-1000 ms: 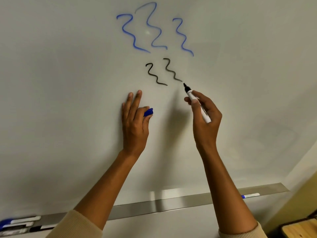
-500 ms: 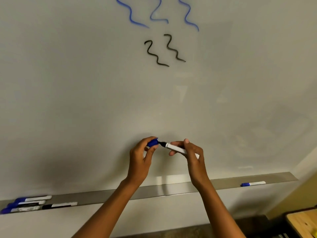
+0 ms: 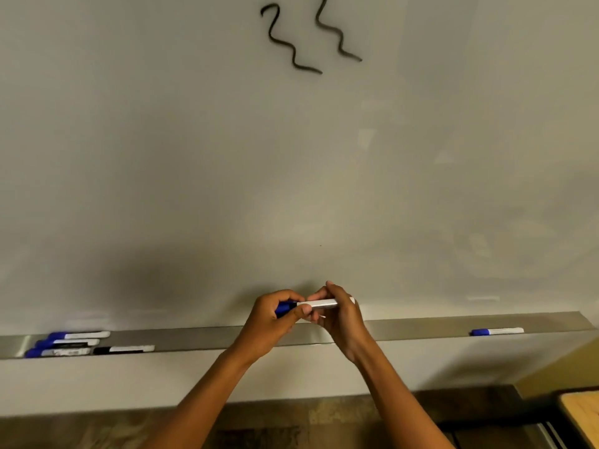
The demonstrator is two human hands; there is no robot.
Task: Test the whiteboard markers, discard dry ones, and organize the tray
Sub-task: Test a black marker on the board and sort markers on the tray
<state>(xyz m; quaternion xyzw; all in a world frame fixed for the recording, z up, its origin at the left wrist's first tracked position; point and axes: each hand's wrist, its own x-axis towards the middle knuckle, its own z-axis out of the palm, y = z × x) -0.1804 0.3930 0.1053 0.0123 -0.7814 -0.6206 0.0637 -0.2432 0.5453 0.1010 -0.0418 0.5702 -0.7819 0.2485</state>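
Note:
Both hands meet just above the metal tray point(image 3: 421, 328) at the whiteboard's lower edge. My left hand point(image 3: 270, 322) grips a blue cap point(image 3: 285, 308), which sits on the end of a white marker point(image 3: 321, 303). My right hand point(image 3: 338, 314) grips the marker's white barrel. The marker lies level between the two hands. Several capped markers point(image 3: 71, 343), blue and black, lie bunched at the tray's left end. One blue-capped marker point(image 3: 497, 331) lies alone near the tray's right end. Two black squiggles point(image 3: 308, 37) are drawn high on the whiteboard point(image 3: 194, 157).
Below the board runs a pale wall strip, then dark wood-pattern floor point(image 3: 291, 429). A wooden desk corner point(image 3: 580, 416) shows at the bottom right.
Both hands dropped from the drawn squiggles to just above the tray. The bare black tip, first apart from the blue cap, is now covered by it. The view tilted down.

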